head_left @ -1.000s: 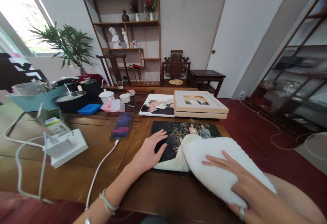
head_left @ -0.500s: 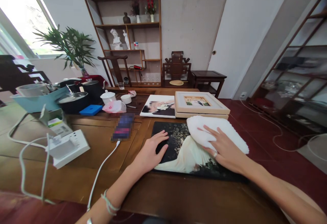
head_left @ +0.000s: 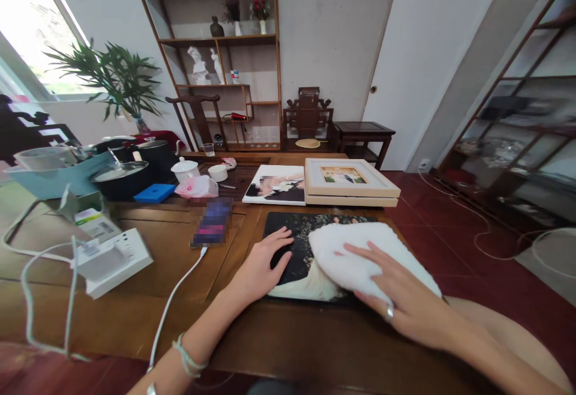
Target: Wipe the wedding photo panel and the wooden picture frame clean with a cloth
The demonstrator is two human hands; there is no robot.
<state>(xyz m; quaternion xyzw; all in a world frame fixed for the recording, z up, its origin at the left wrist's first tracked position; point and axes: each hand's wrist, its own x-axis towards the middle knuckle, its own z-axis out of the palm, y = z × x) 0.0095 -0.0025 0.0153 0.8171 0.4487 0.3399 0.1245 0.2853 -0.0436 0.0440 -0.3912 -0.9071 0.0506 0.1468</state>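
Note:
A dark glossy photo panel (head_left: 294,251), printed with a pale flowing gown, lies flat on the wooden table before me. My left hand (head_left: 265,263) rests on its left edge, fingers stretched out and thumb apart. On the panel's right part is a thick white fluffy cloth (head_left: 355,239), which covers much of the picture. My right hand (head_left: 396,296), with a ring on one finger, presses the cloth down; its fingers are spread over the top and the cloth bunches between them and the thumb.
Behind the panel lie a white-edged photo print (head_left: 274,185) and a pale wooden picture frame (head_left: 351,182). To the left are a phone (head_left: 211,224) on a white cable (head_left: 173,299), an opened white box (head_left: 119,263), a blue box (head_left: 155,192), and pots (head_left: 119,173).
My right hand has drawn the white cloth toward me and left across the panel, uncovering its top right part. The left hand stays in place on the panel. The view has shifted slightly.

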